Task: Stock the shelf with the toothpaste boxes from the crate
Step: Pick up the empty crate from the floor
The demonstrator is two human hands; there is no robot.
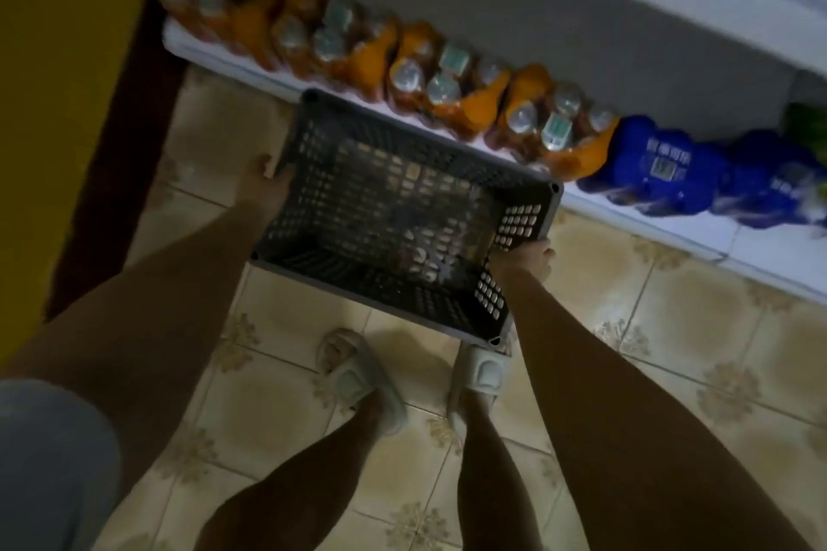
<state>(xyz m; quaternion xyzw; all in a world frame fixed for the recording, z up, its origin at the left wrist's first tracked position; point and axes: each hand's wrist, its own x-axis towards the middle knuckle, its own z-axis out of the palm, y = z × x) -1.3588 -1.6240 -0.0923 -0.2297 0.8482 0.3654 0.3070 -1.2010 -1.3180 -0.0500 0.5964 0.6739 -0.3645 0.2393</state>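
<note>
A dark grey perforated plastic crate (313,257) hangs above the tiled floor, held at both short ends. My left hand (264,181) grips its left rim. My right hand (530,257) grips its right rim. The inside of the crate looks bare; I see floor tiles through its mesh bottom and no toothpaste boxes. The low white shelf (698,221) runs diagonally just beyond the crate.
Orange-wrapped bottle packs (371,54) line the low shelf, with blue packs (658,166) to the right and something green (810,125) at the far right. A yellow panel (49,81) stands on the left. My feet in pale slippers (358,376) stand below the crate.
</note>
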